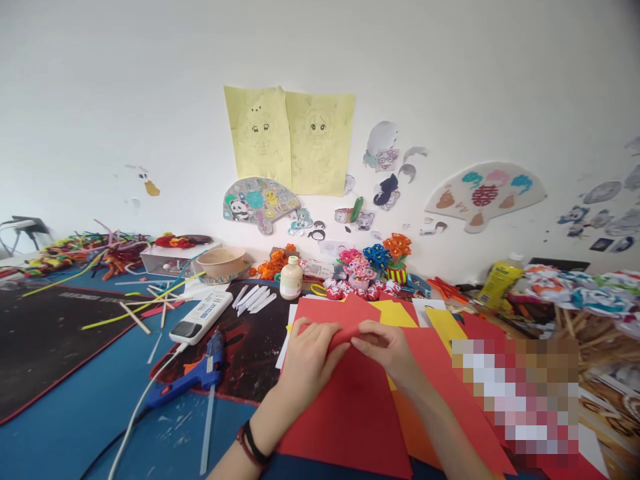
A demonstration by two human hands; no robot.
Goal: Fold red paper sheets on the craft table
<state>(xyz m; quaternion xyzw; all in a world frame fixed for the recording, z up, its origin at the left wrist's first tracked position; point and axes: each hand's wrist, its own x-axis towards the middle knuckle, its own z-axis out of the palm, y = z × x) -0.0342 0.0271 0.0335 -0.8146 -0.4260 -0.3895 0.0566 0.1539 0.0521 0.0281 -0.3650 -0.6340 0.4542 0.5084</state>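
Observation:
Both my hands grip a red piece of paper [349, 333] that curls into a roll between them. My left hand [311, 348] has its fingers wrapped over the paper's left end. At the right end, my right hand [383, 343] pinches it between thumb and fingers. Beneath my hands lies a large red sheet [350, 413], with more red sheets [450, 387], yellow paper [397, 313] and orange paper [415, 427] spread under and beside it. Part of the held paper is hidden behind my fingers.
A blue glue gun [193, 380] with a glue stick and a white power strip [201, 317] with cables lie at left. Folded white paper strips [254, 299], a cream bottle [291, 279] and pipe-cleaner flowers [377, 257] stand behind. A yellow bottle [500, 283] is at right.

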